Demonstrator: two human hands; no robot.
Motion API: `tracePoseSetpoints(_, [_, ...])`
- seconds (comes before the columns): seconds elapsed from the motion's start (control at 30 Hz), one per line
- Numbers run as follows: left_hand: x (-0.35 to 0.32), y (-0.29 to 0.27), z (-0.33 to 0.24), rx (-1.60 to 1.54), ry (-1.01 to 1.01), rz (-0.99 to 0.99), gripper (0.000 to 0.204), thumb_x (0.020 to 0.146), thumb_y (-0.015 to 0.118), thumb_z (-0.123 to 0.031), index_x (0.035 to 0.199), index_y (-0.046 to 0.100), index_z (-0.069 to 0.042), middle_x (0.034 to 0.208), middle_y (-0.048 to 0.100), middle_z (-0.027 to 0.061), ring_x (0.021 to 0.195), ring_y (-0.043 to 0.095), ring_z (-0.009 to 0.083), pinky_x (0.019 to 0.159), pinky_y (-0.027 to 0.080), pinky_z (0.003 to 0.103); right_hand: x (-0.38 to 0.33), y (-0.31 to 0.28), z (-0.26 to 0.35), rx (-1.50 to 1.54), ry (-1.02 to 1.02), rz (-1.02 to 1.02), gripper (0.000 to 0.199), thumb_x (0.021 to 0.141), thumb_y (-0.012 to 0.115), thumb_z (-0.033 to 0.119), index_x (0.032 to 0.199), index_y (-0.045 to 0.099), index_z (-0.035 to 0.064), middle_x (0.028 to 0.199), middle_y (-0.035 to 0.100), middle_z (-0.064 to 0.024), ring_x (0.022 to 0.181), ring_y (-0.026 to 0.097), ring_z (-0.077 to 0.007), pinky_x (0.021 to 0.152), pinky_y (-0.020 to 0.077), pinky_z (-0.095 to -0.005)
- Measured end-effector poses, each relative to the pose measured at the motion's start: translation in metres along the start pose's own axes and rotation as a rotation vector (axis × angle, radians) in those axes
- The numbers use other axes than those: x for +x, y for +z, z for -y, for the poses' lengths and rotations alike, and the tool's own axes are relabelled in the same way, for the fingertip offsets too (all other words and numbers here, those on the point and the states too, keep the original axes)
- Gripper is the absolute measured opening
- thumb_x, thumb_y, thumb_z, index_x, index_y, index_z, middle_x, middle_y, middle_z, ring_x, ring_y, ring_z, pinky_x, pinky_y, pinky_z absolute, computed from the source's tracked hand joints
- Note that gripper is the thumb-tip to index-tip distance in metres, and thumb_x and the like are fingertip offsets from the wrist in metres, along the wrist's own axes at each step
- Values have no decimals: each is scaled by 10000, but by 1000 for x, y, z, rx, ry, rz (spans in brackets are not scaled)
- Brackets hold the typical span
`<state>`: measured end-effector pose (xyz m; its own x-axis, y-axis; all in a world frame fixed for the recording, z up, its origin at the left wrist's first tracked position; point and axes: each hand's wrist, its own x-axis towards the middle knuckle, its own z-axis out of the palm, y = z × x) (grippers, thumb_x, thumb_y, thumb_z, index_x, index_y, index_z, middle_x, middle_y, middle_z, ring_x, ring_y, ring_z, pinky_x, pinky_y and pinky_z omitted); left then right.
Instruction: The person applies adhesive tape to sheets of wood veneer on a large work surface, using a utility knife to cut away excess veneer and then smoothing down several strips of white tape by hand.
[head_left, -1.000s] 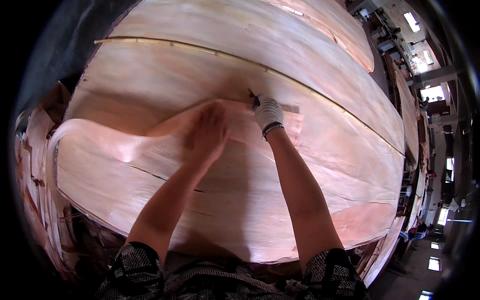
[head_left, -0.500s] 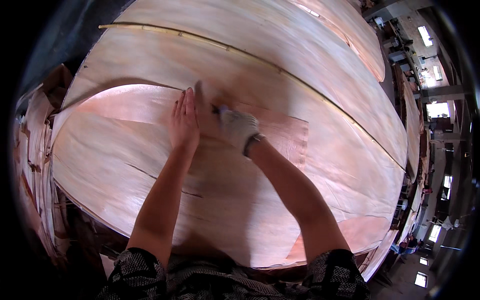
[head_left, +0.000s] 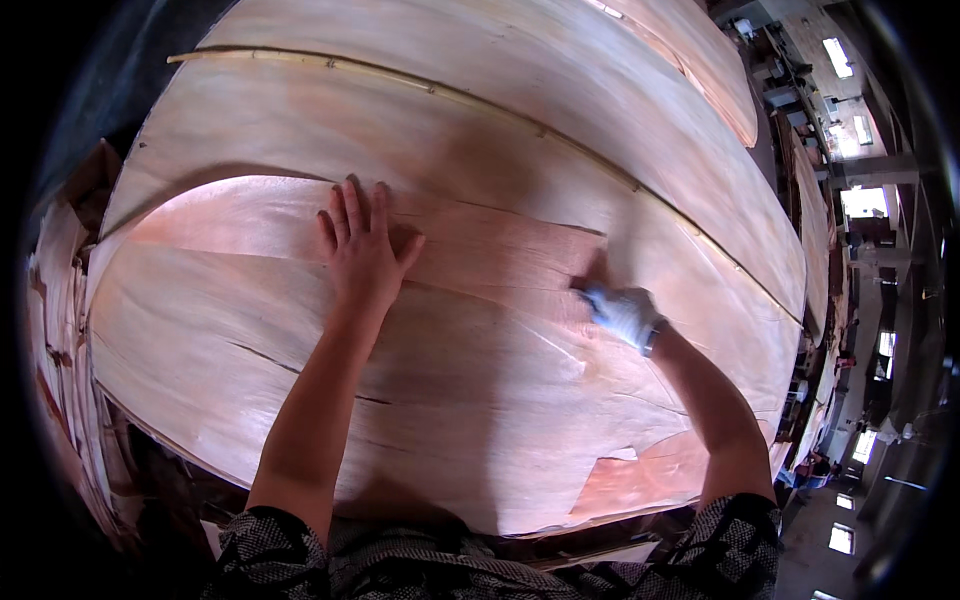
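A long strip of pinkish wood veneer (head_left: 490, 235) lies over a large pale veneer sheet (head_left: 420, 440); its left end bulges up in a curve. My left hand (head_left: 362, 245), bare, presses flat on the strip with its fingers spread. At the strip's right end is my right hand (head_left: 625, 312), in a white glove and smeared by motion. Its fingers look curled round a small dark-tipped thing whose kind I cannot make out.
A thin bamboo stick (head_left: 435, 90) lies across the sheet beyond my hands. A reddish veneer patch (head_left: 640, 475) is near the front right edge. Ragged veneer pieces (head_left: 60, 300) stand at the left. Dark splits (head_left: 265, 358) mark the pale sheet.
My right hand has swept rightward along the strip to its right end. My left hand has spread its fingers and stays on the strip. The view has shifted slightly.
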<state>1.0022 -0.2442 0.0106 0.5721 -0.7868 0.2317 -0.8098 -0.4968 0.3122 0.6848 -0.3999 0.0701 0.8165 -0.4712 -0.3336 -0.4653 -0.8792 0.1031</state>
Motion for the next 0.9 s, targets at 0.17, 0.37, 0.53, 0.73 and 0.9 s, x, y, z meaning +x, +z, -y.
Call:
tracePoseSetpoints(0.17, [0,-8,-2,-39,-27,6,765,731,611,-445,1318,309,-58,1385,217,223,1294,182,369,1024,152,518,-4,3,-13,78,-129,-411,126,817,523,238,877,539,128,633,594,-54,430,542,-241,374,423,-370])
tracePoseSetpoints(0.37, [0,8,-2,-253,-28,-89,816,685,646,-454,1319,309,-67,1378,250,207,1289,208,359,1035,128,506,180,-63,113,108,-214,-40,202,853,452,265,953,503,98,778,629,-137,694,613,-320,558,464,-458])
tracePoseSetpoints(0.53, [-1,-1,1,-74,19,-44,715,710,639,-439,1328,345,-229,1394,215,203,1296,177,374,1024,132,524,173,-66,109,100,-136,35,264,859,437,271,1090,491,152,847,632,-146,769,614,-323,606,476,-446])
tracePoseSetpoints(0.73, [-3,1,1,-41,7,-26,599,724,626,-434,1273,424,-305,1405,175,213,1302,151,380,1021,128,532,17,-17,63,189,442,113,328,883,407,260,1203,437,194,1047,572,-170,737,615,-310,603,480,-439])
tracePoseSetpoints(0.9, [-5,4,-13,-45,13,-5,591,746,605,-418,1286,414,-270,1400,197,206,1294,161,391,1021,127,534,-45,37,51,152,535,73,257,885,395,254,1088,470,117,909,579,-190,648,603,-314,530,454,-446])
